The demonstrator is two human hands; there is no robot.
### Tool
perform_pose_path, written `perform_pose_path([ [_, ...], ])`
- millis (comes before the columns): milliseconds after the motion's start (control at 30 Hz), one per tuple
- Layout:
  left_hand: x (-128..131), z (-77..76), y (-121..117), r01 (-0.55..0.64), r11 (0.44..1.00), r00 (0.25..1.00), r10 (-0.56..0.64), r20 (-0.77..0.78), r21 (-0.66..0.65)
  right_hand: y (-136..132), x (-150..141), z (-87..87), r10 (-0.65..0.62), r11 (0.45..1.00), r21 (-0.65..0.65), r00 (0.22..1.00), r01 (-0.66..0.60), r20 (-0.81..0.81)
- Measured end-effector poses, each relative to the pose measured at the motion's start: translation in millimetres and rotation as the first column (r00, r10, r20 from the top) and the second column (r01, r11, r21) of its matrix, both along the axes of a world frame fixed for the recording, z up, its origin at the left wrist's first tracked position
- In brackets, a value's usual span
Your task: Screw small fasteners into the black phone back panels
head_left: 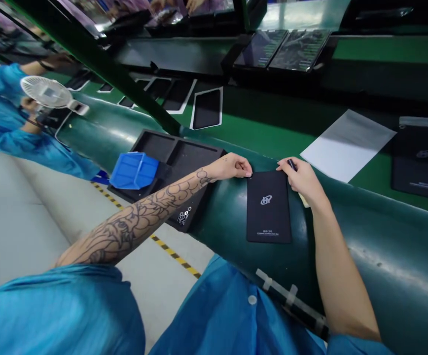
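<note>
left hand [232, 166] partly hides the black panel's [268, 214] upper left corner.

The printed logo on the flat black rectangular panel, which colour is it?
The printed logo is light grey, best seen in the head view.

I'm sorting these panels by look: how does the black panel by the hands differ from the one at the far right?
The near panel shows no pale strip on its top edge; the far-right panel has one along its top. The near panel is wholly in frame, while the far-right panel is cut off by the picture's edge. Both are black with a pale logo and small lettering below.
</note>
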State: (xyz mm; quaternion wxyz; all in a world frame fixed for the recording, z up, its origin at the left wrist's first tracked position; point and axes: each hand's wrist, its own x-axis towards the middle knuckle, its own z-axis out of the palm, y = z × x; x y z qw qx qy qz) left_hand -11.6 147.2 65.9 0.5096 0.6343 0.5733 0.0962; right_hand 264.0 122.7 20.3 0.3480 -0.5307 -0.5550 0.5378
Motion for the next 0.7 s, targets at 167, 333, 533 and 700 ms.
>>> perform_pose_path([
  [167,1,0.2,-1,0.087,0.992,0.993,-0.079,-0.092,0.091,0,-1,-0.6,-0.006,0.999,0.051,1.000,0.007,-0.012],
  [333,0,-2.4,6,0.124,0.990,0.986,-0.116,-0.119,0.060,0,-2,1.5,-0.008,0.998,0.066,1.000,0.009,-0.006],
  [533,18,-3.5,51,0.370,0.929,0.865,-0.334,-0.375,0.026,1,-2,3.7,-0.002,1.000,0.022,1.000,0.002,0.017],
  [700,40,-7.8,76,0.504,0.862,0.824,-0.460,-0.331,0.059,0,2,17.6,-0.038,0.999,0.002,0.998,0.038,-0.046],
])
